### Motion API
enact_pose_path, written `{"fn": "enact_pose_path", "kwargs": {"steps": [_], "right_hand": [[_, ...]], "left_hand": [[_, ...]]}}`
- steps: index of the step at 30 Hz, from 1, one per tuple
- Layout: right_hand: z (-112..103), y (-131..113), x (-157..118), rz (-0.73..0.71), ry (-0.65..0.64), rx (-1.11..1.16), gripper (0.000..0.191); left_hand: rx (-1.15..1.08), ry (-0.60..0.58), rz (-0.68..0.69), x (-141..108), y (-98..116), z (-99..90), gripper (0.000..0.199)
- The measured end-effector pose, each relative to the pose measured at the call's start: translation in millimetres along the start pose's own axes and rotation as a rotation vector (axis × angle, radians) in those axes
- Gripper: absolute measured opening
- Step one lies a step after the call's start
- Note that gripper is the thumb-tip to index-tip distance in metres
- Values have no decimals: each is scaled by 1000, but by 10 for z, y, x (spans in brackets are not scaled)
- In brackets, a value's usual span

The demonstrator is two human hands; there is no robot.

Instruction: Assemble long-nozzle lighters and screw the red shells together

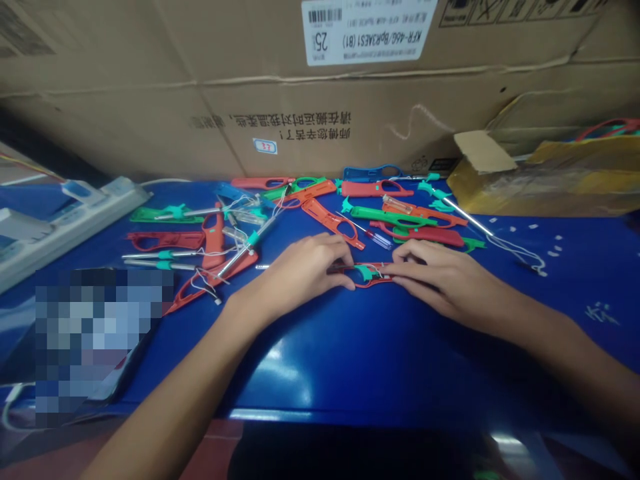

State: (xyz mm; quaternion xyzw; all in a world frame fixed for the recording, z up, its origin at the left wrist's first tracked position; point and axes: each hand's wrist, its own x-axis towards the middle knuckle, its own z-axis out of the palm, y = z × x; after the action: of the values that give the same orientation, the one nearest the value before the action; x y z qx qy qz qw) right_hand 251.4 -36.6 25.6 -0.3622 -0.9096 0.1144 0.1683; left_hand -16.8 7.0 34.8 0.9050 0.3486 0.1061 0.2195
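Note:
Both hands hold an orange-red lighter casing (370, 284) low over the blue table. A turquoise trigger piece (369, 272) and thin white wires sit within it. On the casing's left end, my left hand (314, 265) is closed, thumb and fingers pinching it; a metal tube tip (262, 267) pokes out to the left of that hand. My right hand (435, 272) is closed around the right end, its fingertips hiding part of the casing. Just behind, a screwdriver (380, 239) with a clear purplish handle lies on the table.
Red, green and blue lighter casings (377, 189) lie behind the hands. Metal tubes with wires (245, 257) are heaped at left, another tube (467, 217) at right. A power strip (75, 223), a pixelated dark object (95, 333), an open carton (565, 177) and a big cardboard box (165, 127) surround them.

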Motion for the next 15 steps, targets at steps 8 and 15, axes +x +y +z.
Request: {"fn": "enact_pose_path", "kwargs": {"steps": [8,15], "right_hand": [[-189,84,-41,32,95,98,26],[-294,240,-132,29,57,37,27]], "left_hand": [[-23,22,12,-18,-27,25,23],[-10,26,27,-52,-41,31,23]]}}
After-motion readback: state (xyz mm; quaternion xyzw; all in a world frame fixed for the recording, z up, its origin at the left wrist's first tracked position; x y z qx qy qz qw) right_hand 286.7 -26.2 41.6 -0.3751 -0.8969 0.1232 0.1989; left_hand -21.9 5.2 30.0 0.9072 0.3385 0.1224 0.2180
